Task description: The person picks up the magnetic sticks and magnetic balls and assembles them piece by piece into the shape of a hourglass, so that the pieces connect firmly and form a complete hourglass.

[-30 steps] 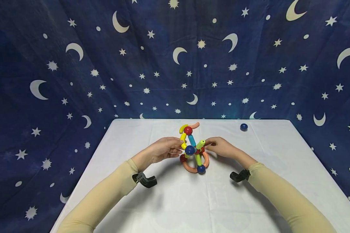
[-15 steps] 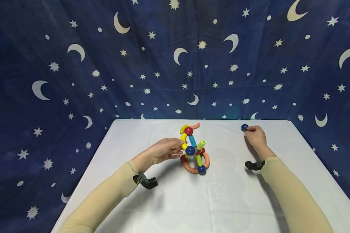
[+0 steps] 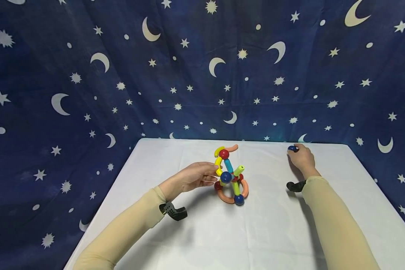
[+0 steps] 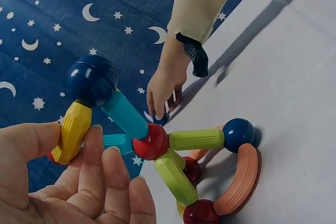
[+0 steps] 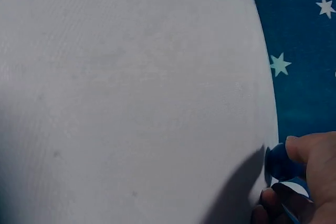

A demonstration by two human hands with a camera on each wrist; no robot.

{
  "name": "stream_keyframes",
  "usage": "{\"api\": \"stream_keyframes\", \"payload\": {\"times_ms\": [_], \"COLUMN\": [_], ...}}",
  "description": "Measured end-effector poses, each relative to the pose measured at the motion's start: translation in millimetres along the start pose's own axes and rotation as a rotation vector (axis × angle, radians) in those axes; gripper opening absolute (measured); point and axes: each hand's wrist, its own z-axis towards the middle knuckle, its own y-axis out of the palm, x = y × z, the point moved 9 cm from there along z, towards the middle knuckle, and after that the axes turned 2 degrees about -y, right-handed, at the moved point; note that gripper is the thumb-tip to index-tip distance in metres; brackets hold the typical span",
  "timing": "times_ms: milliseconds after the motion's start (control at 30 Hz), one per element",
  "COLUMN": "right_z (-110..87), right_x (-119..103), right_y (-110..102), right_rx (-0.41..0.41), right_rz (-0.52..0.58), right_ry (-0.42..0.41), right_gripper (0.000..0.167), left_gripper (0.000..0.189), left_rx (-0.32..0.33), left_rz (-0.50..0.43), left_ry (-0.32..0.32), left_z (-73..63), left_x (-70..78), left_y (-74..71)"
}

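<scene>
A toy structure of coloured rods and balls stands in the middle of the white table. Its curved yellow rod [image 4: 73, 132] is pinched between thumb and fingers of my left hand [image 3: 193, 176]. That rod meets a dark blue ball [image 4: 92, 81]; a turquoise rod [image 4: 125, 114] runs from there to a red ball [image 4: 151, 141]. Green rods [image 4: 196, 139] and curved orange rods [image 4: 240, 179] form the base. At the table's far right, my right hand [image 3: 303, 159] grips a loose blue ball [image 5: 283, 162] with thumb and fingers, close to the tabletop.
The white tablecloth [image 3: 202, 232] covers the table, its far edge just behind the loose ball. A dark blue curtain [image 3: 189, 56] with moons and stars hangs behind. Black wrist mounts [image 3: 173, 211] sit on both sleeves.
My right hand has left the structure, moved right and back, and taken hold of the loose blue ball. My left hand keeps its pinch on the yellow rod. The head view has shifted slightly.
</scene>
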Motion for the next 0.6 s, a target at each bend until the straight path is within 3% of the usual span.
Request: {"api": "stream_keyframes", "payload": {"times_ms": [233,600], "right_z": [0.9,-11.2], "right_x": [1.9,-1.0], "right_y": [0.4,5.5], "right_rx": [0.049,0.049], "right_rz": [-0.018,0.111], "right_ry": [-0.002,-0.101], "right_gripper": [0.054,0.056], "left_gripper": [0.037,0.035], "left_rx": [-0.002,0.009], "left_rz": [0.007,-0.02], "left_ry": [0.007,0.007], "left_z": [0.1,2.1], "left_x": [1.1,1.1], "left_y": [1.6,1.4]}}
